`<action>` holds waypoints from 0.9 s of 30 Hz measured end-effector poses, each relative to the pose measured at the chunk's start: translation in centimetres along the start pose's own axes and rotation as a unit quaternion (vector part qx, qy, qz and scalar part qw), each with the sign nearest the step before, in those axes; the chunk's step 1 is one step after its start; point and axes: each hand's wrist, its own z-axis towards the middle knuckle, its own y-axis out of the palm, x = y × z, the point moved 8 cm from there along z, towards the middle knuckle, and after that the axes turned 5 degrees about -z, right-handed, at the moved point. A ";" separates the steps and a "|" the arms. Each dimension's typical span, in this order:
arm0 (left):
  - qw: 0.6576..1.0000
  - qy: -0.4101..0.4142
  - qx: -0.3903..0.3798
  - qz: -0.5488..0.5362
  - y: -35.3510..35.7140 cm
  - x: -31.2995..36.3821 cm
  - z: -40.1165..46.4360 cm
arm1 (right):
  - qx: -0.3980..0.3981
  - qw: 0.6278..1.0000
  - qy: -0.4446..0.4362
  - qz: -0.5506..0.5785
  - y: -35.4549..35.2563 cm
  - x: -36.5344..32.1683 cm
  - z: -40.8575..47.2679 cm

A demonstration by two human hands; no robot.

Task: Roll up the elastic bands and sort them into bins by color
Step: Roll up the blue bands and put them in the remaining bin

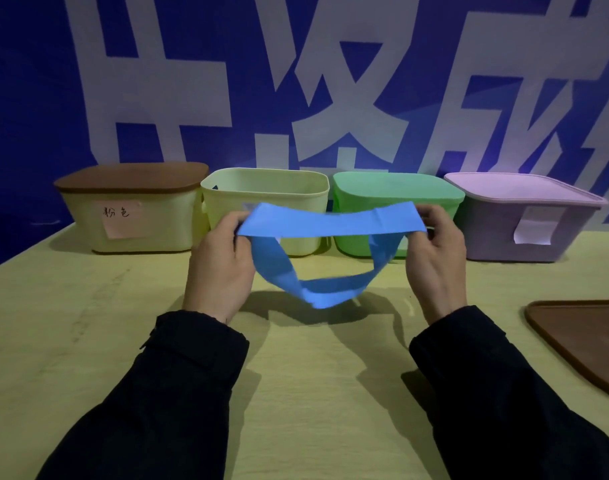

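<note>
Two lidded bins [398, 192], contents hidden; fingertips behind band [330, 223].

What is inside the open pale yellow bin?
Only the bare far inner wall of the pale yellow bin shows. Its floor is hidden by its front wall and the blue band, so contents are unknown.

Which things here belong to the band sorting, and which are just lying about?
In the job:
blue elastic band, pinched by left hand and right hand
open yellow bin
lidded cream bin, green bin, purple bin

Lying about:
brown lid on table
blue banner
</note>
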 end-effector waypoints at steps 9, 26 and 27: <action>0.944 -0.040 -0.198 0.262 2.5 -2.4 -1.1 | -0.009 0.994 0.105 0.013 0.3 4.1 0.7; 0.996 -0.081 0.002 0.035 0.0 -1.8 -0.4 | -0.201 0.949 0.100 -0.222 2.6 6.1 -0.8; 0.997 -0.076 0.001 0.014 0.0 -1.8 -0.4 | -0.242 0.933 0.105 -0.244 3.0 6.0 -1.2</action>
